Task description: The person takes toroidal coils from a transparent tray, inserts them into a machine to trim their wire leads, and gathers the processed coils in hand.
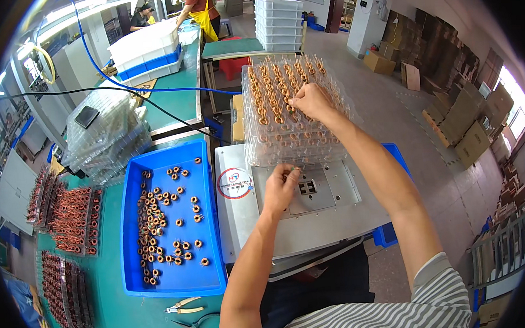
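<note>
Presently the right hand (311,100) is reaching forward, arm extended, fingertips pinching a small copper-wound toroid coil (291,107) on the clear plastic blister tray stack (285,142) at the far edge of the grey metal fixture plate (336,216). Nearer, the left hand (280,188) is hovering over the plate's centre, fingers curled shut on something too small to identify. Loose coils are lying in the blue plastic bin (209,226) alongside.

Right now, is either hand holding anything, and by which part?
The left hand pinches something small at its fingertips over the metal fixture plate; what it is cannot be told. The right hand reaches into the clear coil tray; any hold is hidden.
</note>
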`<state>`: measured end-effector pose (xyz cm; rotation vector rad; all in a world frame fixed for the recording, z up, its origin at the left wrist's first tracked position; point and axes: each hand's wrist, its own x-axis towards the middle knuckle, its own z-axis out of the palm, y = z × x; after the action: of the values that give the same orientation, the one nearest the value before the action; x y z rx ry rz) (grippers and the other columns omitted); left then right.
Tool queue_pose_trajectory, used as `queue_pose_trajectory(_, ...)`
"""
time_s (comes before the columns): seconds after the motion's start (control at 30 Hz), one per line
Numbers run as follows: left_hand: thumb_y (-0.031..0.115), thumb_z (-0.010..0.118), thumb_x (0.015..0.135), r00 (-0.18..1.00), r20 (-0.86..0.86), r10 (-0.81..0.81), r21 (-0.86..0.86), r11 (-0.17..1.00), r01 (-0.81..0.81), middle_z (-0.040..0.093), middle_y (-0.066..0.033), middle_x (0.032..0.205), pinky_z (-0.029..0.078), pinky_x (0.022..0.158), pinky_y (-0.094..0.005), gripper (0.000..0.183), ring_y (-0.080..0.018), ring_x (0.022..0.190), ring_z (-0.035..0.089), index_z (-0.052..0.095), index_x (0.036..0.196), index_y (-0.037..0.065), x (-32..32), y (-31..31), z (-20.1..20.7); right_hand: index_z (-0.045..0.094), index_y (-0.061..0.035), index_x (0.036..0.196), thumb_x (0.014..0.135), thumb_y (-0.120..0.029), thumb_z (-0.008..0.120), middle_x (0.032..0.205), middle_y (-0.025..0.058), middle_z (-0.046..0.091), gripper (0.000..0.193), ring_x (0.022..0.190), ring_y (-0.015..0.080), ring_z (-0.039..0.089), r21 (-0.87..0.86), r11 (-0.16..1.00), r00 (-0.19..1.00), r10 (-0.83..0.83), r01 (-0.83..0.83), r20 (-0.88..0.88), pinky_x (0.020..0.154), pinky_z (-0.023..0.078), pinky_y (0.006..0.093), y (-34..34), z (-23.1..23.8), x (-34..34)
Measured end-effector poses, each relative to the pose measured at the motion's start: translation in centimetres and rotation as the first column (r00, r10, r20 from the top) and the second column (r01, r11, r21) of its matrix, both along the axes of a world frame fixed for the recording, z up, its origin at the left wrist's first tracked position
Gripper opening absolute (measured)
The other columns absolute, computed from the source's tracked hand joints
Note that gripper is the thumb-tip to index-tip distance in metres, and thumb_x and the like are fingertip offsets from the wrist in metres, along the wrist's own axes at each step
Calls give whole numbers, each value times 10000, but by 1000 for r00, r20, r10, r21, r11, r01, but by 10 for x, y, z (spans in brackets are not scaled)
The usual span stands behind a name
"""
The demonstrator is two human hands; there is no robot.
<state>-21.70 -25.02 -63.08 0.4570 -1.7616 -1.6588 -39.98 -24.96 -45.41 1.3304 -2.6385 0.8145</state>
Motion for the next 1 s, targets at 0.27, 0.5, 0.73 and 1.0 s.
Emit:
queue_pose_trajectory(0.27,231,603,945,960,-261,-99,593,768,241,630,-24,777,297,366,-192,169,-67,488,505,563,1029,90,12,-7,21,739,-72,804,745,-304,734,779,162,703,239,778,305,689,-63,998,999,-14,16,29,737,525,402,-3,1,-1)
queue_pose_trajectory(0.5,141,605,921,939,-334,-79,646,707,289,637,-40,848,346,430,-192,120,-83,582,568,561,1027,105,11,-10,17,707,-88,964,799,-273,680,942,156,703,249,895,339,673,12,985,979,-172,174,-106,787,518,431,3,6,-18)
queue_pose_trajectory(0.73,67,625,893,936,-326,-132,545,783,300,612,-24,900,362,461,-199,152,-84,642,568,536,1005,117,7,-8,11,718,-104,951,759,-275,734,946,119,712,258,875,296,682,-17,1000,999,-10,9,-46,790,517,411,3,-1,-28)
queue_pose_trajectory(1.0,133,650,905,954,-279,-107,475,848,234,596,-18,891,356,457,-191,168,-78,652,555,522,1013,110,8,-6,9,579,-27,841,817,-168,655,778,75,671,162,754,181,665,-529,842,974,191,-100,121,659,509,322,24,2,-7)
